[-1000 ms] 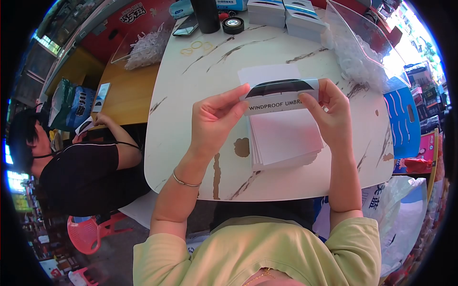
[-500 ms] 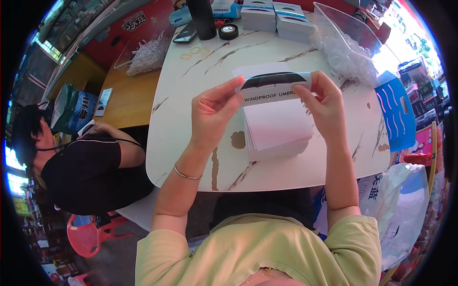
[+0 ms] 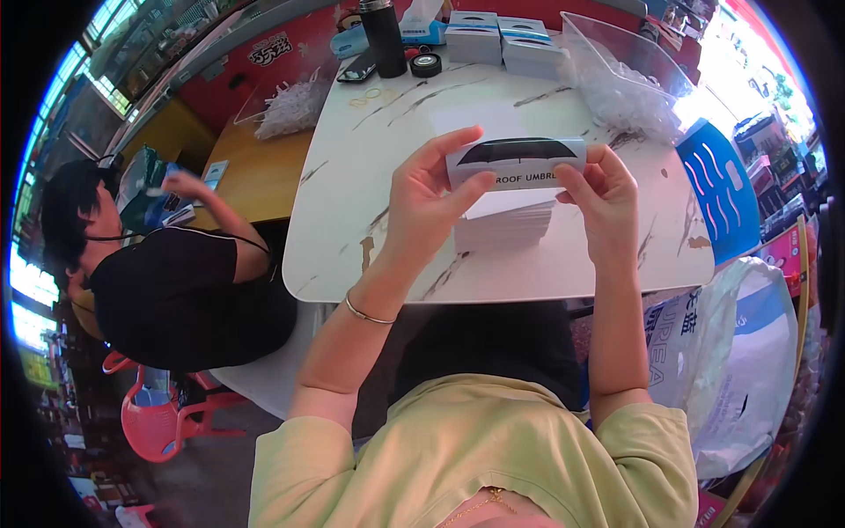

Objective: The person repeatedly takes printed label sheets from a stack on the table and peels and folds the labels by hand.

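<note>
A printed paper label (image 3: 521, 156), showing a black umbrella canopy and the partly covered lettering "ROOF UMBRE", is held up and bowed between my two hands. My left hand (image 3: 429, 187) pinches its left end, with the thumb across the front and a finger along the top. On the other end, my right hand (image 3: 602, 195) grips with its thumb in front and curled fingers behind. Below the label, a thick stack of white paper sheets (image 3: 503, 231) rests on the marble-patterned table (image 3: 387, 211), partly hidden by the label and hands.
Stacks of printed labels (image 3: 475, 40) stand at the back. A clear bin (image 3: 616, 88) of plastic pieces is at back right, near a blue plastic board (image 3: 723, 189). A black bottle (image 3: 381, 40) stands at back left. A co-worker (image 3: 167, 290) sits on the left.
My left thumb has moved right over the label, covering the start of its lettering. Both hands appear closer together. The co-worker's hand has risen. The view has shifted.
</note>
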The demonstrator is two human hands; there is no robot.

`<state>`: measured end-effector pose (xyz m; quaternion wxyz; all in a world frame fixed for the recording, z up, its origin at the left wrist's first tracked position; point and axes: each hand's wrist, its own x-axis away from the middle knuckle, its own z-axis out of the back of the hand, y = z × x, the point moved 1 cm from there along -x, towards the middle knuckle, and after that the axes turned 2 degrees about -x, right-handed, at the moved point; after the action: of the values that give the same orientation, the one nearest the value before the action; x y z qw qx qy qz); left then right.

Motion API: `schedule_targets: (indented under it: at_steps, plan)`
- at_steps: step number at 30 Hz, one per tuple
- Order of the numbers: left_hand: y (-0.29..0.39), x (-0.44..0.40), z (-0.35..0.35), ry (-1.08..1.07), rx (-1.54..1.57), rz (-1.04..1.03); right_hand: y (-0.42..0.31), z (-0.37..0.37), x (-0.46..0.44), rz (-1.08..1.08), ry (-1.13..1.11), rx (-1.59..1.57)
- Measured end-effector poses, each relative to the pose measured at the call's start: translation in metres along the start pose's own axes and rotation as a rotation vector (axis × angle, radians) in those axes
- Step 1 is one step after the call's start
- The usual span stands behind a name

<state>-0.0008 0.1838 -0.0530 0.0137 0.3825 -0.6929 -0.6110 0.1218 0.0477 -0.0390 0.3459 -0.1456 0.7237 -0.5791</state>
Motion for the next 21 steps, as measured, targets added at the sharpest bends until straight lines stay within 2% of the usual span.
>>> schedule_targets:
  at_steps: [6, 11, 14, 16, 21]
  plan:
    - [0.000, 0.015, -0.021, 0.012, -0.085, -0.014, -0.006, 0.003, 0.022, 0.040, 0.023, -0.062]
    - [-0.001, 0.021, -0.035, 0.039, -0.105, -0.027, -0.002, 0.001, 0.032, 0.150, 0.094, 0.029]
    - [-0.004, 0.022, -0.042, 0.044, -0.159, -0.101, 0.000, -0.003, 0.035, 0.208, 0.210, 0.198]
    - [0.001, 0.023, -0.048, 0.054, -0.290, -0.186, 0.001, -0.003, 0.034, 0.215, 0.260, 0.197]
    - [-0.001, 0.021, -0.048, 0.040, -0.337, -0.151, -0.001, 0.012, 0.034, 0.267, 0.284, 0.152]
